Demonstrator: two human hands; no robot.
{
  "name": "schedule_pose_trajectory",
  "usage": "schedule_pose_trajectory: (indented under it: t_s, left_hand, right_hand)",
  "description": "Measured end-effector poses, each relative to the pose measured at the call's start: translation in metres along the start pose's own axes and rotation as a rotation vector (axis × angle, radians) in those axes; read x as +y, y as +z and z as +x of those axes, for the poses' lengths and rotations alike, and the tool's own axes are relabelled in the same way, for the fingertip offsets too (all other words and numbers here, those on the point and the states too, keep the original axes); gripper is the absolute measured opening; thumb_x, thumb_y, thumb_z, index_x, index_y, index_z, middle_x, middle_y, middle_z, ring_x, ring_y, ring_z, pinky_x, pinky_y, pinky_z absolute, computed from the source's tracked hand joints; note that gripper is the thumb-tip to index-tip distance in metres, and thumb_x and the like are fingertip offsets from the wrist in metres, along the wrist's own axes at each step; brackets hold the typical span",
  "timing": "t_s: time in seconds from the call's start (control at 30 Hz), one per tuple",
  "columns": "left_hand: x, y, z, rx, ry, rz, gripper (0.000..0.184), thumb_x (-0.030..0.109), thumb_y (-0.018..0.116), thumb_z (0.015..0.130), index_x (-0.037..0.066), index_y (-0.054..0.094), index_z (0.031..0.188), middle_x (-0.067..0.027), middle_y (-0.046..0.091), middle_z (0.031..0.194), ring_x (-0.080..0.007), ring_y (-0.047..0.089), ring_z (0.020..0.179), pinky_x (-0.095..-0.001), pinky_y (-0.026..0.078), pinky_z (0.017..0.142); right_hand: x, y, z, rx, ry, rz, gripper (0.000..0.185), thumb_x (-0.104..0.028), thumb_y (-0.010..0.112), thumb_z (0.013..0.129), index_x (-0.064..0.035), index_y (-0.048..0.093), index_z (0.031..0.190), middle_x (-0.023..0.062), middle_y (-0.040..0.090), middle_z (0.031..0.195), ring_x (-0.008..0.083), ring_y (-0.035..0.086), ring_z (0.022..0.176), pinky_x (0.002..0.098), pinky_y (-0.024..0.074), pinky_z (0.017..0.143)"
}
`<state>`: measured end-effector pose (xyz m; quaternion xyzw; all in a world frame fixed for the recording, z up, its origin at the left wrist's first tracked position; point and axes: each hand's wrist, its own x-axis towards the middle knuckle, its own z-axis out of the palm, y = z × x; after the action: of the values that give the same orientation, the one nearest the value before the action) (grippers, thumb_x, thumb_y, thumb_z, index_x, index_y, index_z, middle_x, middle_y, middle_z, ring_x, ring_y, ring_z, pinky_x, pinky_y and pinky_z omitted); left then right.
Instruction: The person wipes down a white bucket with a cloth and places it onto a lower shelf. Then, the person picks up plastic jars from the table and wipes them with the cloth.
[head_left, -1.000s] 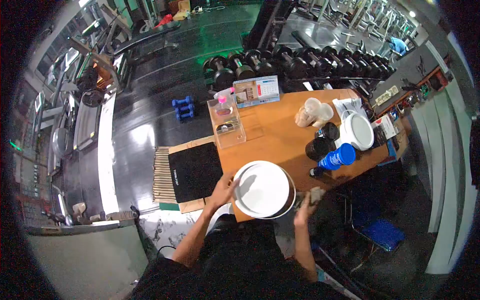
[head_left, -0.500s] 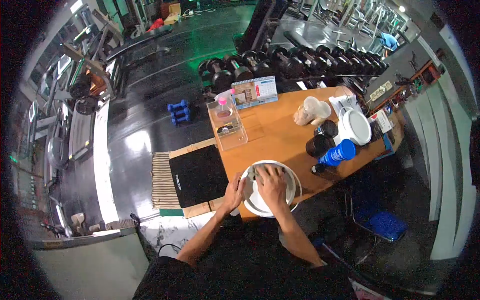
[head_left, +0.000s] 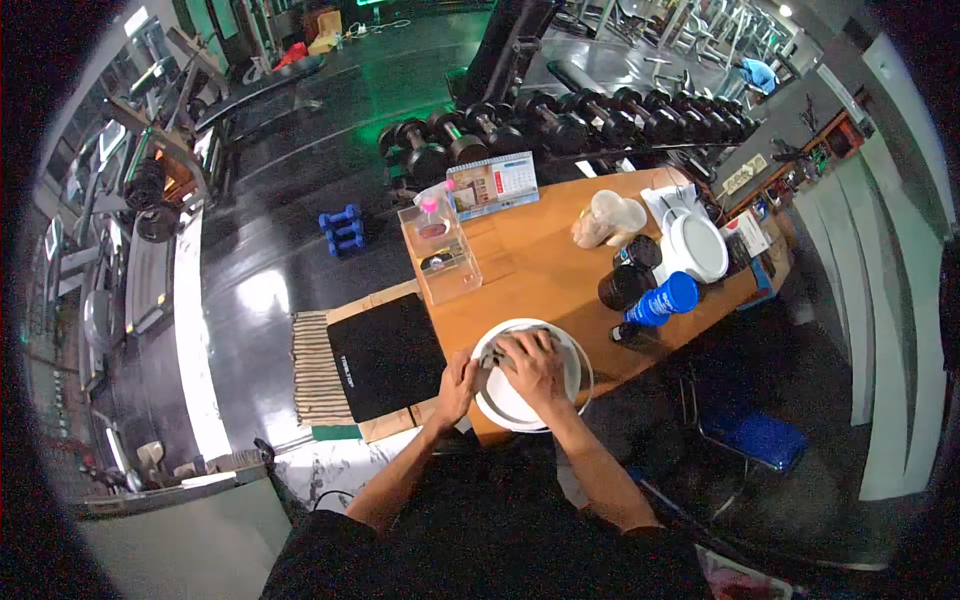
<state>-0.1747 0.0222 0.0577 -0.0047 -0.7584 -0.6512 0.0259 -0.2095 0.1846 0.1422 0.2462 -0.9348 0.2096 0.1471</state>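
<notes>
A round white bucket point(head_left: 522, 417) with a thin handle stands at the near corner of the wooden table. My left hand point(head_left: 459, 382) is closed on the bucket's left rim. Inside the bucket's mouth is my right hand point(head_left: 535, 368), fingers bent and pressed onto a mottled grey, cloth-like piece point(head_left: 492, 355) near the far inner wall. Much of that piece is hidden under the fingers, so its exact kind is unclear.
On the table are a clear acrylic box point(head_left: 442, 262), a desk calendar point(head_left: 493, 187), plastic cups point(head_left: 615, 216), dark jars point(head_left: 625, 288), a blue tub point(head_left: 665, 300) and a white lidded bucket point(head_left: 697, 248). A black mat point(head_left: 388, 357) adjoins the left edge; a blue chair point(head_left: 757, 440) stands right.
The view has shifted slightly, moving the scene left. My right hand has moved a little toward the bucket's left side with the grey piece; my left hand stays at the rim.
</notes>
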Motion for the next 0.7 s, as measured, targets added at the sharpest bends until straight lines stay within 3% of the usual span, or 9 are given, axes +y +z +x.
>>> schedule_pose_trajectory:
  t_s: [0.1,0.13,0.27,0.37,0.43,0.5,0.57,0.7]
  left_hand:
    - [-0.007,0.004,-0.001,0.018,-0.041,-0.069,0.034,0.026,0.042,0.095,0.0,0.053,0.115,-0.0172,0.054,0.093,-0.0275,0.053,0.086,-0.0359,0.042,0.079]
    - [-0.009,0.005,0.0,0.027,-0.028,-0.091,0.034,0.025,0.044,0.095,0.0,0.052,0.115,-0.0135,0.054,0.089,-0.0226,0.051,0.083,-0.0343,0.042,0.077]
    - [0.002,0.01,0.001,0.055,-0.123,-0.123,0.029,0.022,0.047,0.095,0.0,0.053,0.114,-0.0091,0.054,0.084,-0.0165,0.05,0.078,-0.0307,0.043,0.072]
    - [0.0,0.009,-0.002,0.096,-0.161,-0.146,0.027,0.02,0.05,0.094,0.001,0.054,0.112,-0.0069,0.053,0.081,-0.0132,0.048,0.075,-0.0278,0.042,0.068]
    - [0.004,0.014,0.002,0.13,-0.156,-0.207,0.026,0.02,0.051,0.094,0.001,0.054,0.112,-0.0063,0.053,0.08,-0.0124,0.047,0.073,-0.0269,0.042,0.065]
    - [0.011,0.013,0.002,0.117,-0.168,-0.171,0.024,0.022,0.051,0.094,0.001,0.054,0.105,-0.0062,0.05,0.075,-0.0119,0.045,0.067,-0.0281,0.04,0.06]
    - [0.004,0.007,0.002,0.077,-0.186,-0.121,0.024,0.023,0.051,0.094,0.001,0.054,0.101,-0.0065,0.049,0.073,-0.0118,0.044,0.065,-0.029,0.04,0.058]
    - [-0.005,0.004,0.004,0.051,-0.071,-0.059,0.024,0.024,0.051,0.094,0.0,0.052,0.098,-0.0074,0.048,0.069,-0.0126,0.043,0.063,-0.0294,0.039,0.056]
  right_hand:
    - [0.018,-0.009,0.004,0.043,0.244,-0.013,0.033,-0.015,0.072,0.069,-0.0119,0.063,0.101,0.0085,0.057,0.101,0.03,0.051,0.098,0.0433,0.0423,0.082]
    - [0.02,-0.015,0.003,0.036,0.242,-0.03,0.037,-0.014,0.072,0.069,-0.0113,0.061,0.103,0.0115,0.056,0.104,0.0321,0.05,0.1,0.0449,0.0415,0.082]
    - [0.009,-0.034,-0.019,-0.018,0.454,-0.157,0.034,-0.015,0.07,0.07,-0.0106,0.058,0.102,0.0122,0.053,0.104,0.0345,0.049,0.1,0.0456,0.0413,0.084]
    - [-0.011,-0.039,-0.045,0.042,0.472,-0.21,0.029,-0.016,0.069,0.071,-0.01,0.057,0.098,0.012,0.053,0.102,0.0342,0.05,0.099,0.0454,0.0425,0.082]
    - [-0.033,-0.045,-0.055,-0.116,0.416,-0.112,0.027,-0.012,0.068,0.073,-0.0066,0.057,0.097,0.0143,0.055,0.098,0.0344,0.05,0.095,0.0453,0.041,0.084]
    - [-0.044,-0.034,-0.063,-0.269,0.185,0.053,0.025,-0.013,0.068,0.072,-0.0075,0.058,0.094,0.0123,0.057,0.101,0.0327,0.051,0.098,0.0427,0.0427,0.083]
    - [-0.053,-0.034,-0.066,-0.282,0.176,0.091,0.025,-0.014,0.069,0.072,-0.0078,0.059,0.094,0.0115,0.058,0.102,0.0312,0.053,0.099,0.0421,0.043,0.084]
    - [-0.013,-0.044,-0.062,-0.22,0.19,0.043,0.025,-0.014,0.066,0.072,-0.0108,0.06,0.096,0.01,0.057,0.098,0.032,0.052,0.093,0.0451,0.0437,0.078]
